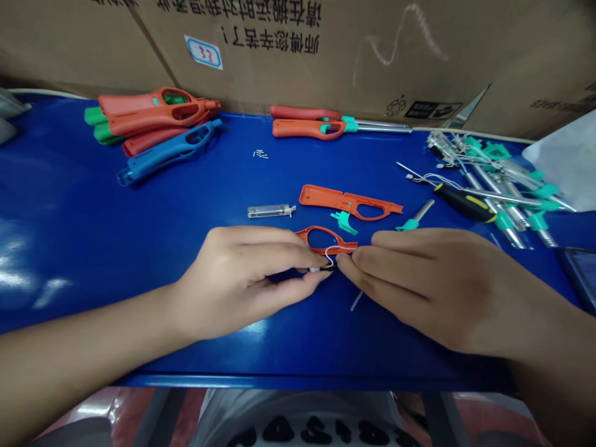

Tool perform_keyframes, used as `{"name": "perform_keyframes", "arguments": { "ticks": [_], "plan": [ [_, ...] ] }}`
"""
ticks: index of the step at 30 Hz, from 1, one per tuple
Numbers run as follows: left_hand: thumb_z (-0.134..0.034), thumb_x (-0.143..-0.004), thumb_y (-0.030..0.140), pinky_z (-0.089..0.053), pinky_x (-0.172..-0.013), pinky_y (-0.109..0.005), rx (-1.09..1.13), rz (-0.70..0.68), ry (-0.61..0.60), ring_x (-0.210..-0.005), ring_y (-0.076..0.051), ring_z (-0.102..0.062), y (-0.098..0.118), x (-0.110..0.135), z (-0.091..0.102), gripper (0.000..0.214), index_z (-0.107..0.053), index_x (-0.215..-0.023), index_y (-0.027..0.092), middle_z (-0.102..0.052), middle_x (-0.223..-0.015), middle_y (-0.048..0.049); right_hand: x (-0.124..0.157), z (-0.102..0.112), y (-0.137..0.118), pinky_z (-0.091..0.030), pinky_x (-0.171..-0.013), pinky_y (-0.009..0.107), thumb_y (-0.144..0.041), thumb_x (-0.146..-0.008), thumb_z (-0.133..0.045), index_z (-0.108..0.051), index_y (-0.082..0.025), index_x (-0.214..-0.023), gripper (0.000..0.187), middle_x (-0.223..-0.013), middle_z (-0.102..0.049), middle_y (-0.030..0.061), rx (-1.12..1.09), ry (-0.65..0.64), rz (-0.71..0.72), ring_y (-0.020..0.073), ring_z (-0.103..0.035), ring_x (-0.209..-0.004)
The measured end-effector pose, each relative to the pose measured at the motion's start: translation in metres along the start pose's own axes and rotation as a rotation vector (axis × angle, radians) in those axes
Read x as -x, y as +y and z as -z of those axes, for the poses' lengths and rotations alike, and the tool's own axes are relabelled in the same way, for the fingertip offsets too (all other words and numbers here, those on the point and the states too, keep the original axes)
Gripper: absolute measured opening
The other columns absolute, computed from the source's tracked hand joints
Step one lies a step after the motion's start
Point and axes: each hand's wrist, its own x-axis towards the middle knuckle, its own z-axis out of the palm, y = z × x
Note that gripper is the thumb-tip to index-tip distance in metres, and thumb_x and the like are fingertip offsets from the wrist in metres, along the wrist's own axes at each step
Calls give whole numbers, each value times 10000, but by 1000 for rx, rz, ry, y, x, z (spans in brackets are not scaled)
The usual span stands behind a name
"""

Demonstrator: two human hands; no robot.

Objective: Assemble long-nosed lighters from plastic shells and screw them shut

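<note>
Nearest, the left hand [251, 273] is closed to a fine pinch, thumb against forefinger, on a small black part [329, 267]; a grip this light seems chosen because the piece is tiny and must stay exposed at the tips. The right hand [433, 285] meets it with fingers bunched, by the white wire [327, 253]; whether it grips the wire I cannot tell, as its own fingers cover the spot. A thin clear strip pokes out below it.

Just beyond the fingertips lies an orange half-shell [347, 246], partly covered by the left hand. Past it, a teal trigger [344, 221], a clear tank [269, 211] and a second half-shell [321, 197] with its hollow side up sit apart on the blue surface [223, 186], presumably so each can be picked up singly.

To the right, a screwdriver [465, 203] rests against heaped metal rods [503, 220], likely kept aside for elbow room. Farther, loose screws [261, 154] are gathered together, perhaps against rolling off. Two lighters [298, 128] and stacked shells [144, 115] line the cardboard [279, 74], probably to free the middle.
</note>
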Motion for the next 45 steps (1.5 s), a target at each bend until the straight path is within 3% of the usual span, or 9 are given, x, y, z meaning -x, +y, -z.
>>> {"name": "perform_keyframes", "arguments": {
  "ticks": [10, 16, 26, 45],
  "plan": [
    [-792, -839, 166, -619, -765, -161, 8, -7, 7, -794, -119, -769, -1, 0, 1, 95, -755, -927, 173, -797, -917, -19, 3, -1, -1, -475, -648, 318, -131, -1069, -375, -726, -147, -1028, 353, -941, -742, 13, -116, -68, -109, 151, -631, -788],
    [-776, -853, 170, -628, -755, -185, 6, -8, -10, -796, -137, -772, -1, 0, 0, 84, -747, -929, 186, -799, -925, -23, -2, 0, -1, -460, -567, 322, -74, -1049, -329, -744, -122, -900, 444, -871, -760, 51, -47, 13, -39, 164, -632, -696],
    [-763, -865, 158, -621, -759, -181, 3, -31, -26, -808, -135, -769, -3, 0, 0, 65, -737, -924, 155, -796, -925, -34, -5, 0, -3, -447, -544, 319, -49, -1031, -317, -751, -143, -843, 481, -844, -770, 47, 4, 21, 1, 167, -638, -669],
    [-759, -869, 168, -616, -751, -180, -8, -39, -30, -799, -137, -769, -3, 1, -1, 63, -730, -925, 175, -795, -910, -21, -1, -2, -4, -471, -599, 299, -42, -1009, -378, -756, -127, -917, 398, -859, -750, 83, 20, -29, 16, 172, -635, -721]
  ]
}}
